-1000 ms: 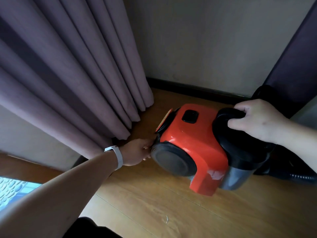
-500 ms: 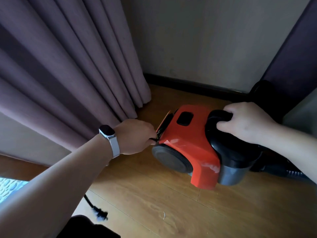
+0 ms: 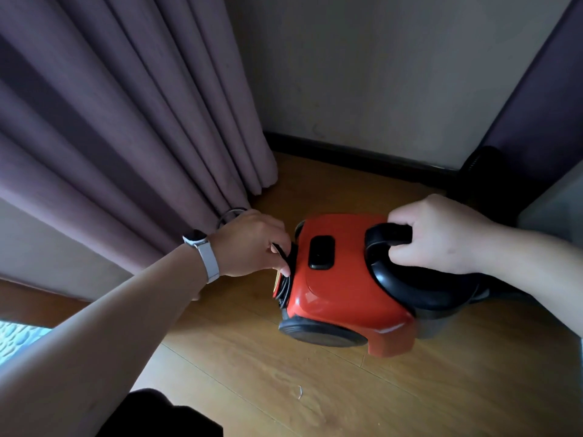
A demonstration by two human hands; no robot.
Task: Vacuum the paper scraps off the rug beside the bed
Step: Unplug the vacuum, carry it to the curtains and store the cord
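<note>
Head view: the right hand [image 3: 441, 234] is clamped around the black carry handle [image 3: 407, 287] on top of a red canister vacuum cleaner [image 3: 340, 298]. Its fingers are wrapped under the bar and its knuckles face up, right of the frame's centre. The left hand [image 3: 250, 244] reaches in from the lower left. Its fingers are curled and pinch the black power cord [image 3: 285, 290] where the cord sits at the left end of the red body. A smartwatch [image 3: 202, 247] with a pale strap is on that wrist.

The vacuum cleaner sits in the middle right of the frame on a wooden plank floor [image 3: 315, 389]. A black rectangular button [image 3: 321, 252] lies on its top between the two hands, and a round black wheel [image 3: 321, 334] is on the side nearest the camera. Its right end is dark and hidden behind the right forearm.

Mauve pleated curtains [image 3: 126, 121] hang across the upper left, and their hem meets the floor just beside the left hand. A plain wall [image 3: 378, 74] with a dark baseboard [image 3: 362, 156] closes the upper middle.

A small pale fleck [image 3: 299, 392] lies on the floor below the vacuum cleaner, well apart from it. At the lower left edge a pale blue patterned surface [image 3: 15, 339] shows. Whether it is the rug or bedding cannot be told.
</note>
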